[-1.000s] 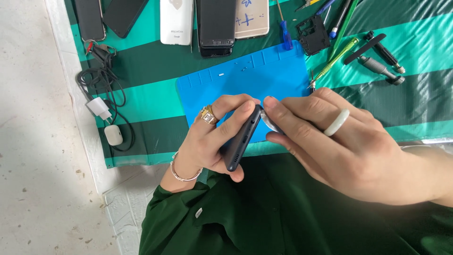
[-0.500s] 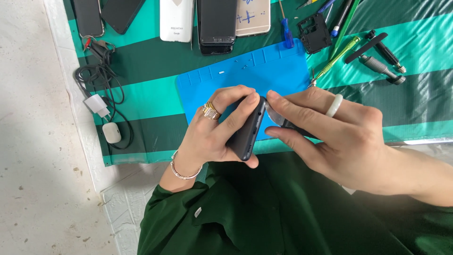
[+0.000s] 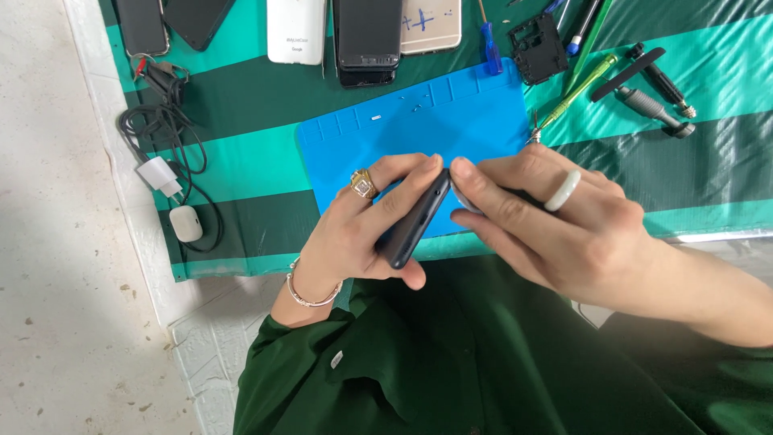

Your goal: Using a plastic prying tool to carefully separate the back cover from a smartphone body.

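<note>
Fingers (image 3: 403, 193) of the left hand (image 3: 354, 234) are clamped on a dark phone (image 3: 415, 221), held edge-up over the near rim of the blue mat (image 3: 419, 121). The right hand (image 3: 555, 225) pinches a thin flat pick (image 3: 465, 201), its tip touching the phone's upper edge; whether it sits in the seam I cannot tell. Since half a second ago the phone has tipped a little flatter and the right fingertips have closed in toward its top corner, so the prying looks under way. Other phones (image 3: 366, 36) and a green screwdriver (image 3: 572, 97) lie beyond
</note>
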